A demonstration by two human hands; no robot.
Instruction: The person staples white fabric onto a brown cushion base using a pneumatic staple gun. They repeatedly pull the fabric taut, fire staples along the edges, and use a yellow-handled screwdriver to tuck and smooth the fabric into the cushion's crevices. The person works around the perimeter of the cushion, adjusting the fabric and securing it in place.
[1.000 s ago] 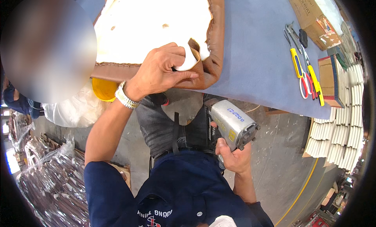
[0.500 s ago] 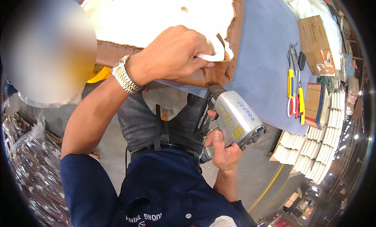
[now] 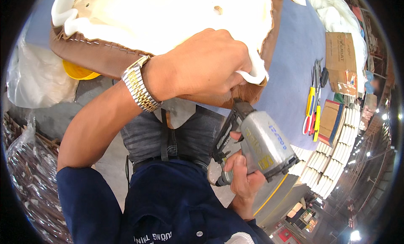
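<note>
A cushioned panel with a pale top [image 3: 168,21] lies before me, its brown leather cover [image 3: 90,54] wrapped over the sides and stapled along the edge. With fingers curled tight, my left hand [image 3: 206,63] pinches the leather and the white padding [image 3: 256,73] at the near right corner. My right hand [image 3: 244,172] is wrapped around the handle of a silver pneumatic staple gun [image 3: 269,143]. The gun's dark nose is at the leather just below that corner; whether it presses on it, I cannot tell.
Blue cloth [image 3: 290,80] covers the table to the right. On it lie yellow-handled tools [image 3: 311,105], near a cardboard box [image 3: 341,63]. Stacks of white strips [image 3: 326,164] stand beyond the table's right edge. Plastic-wrapped material [image 3: 35,185] is at the lower left, with a yellow container [image 3: 80,71] above it.
The view has shifted, showing more of the panel's left side. My left hand keeps its pinch on the corner, and the staple gun's nose stays by the leather there.
</note>
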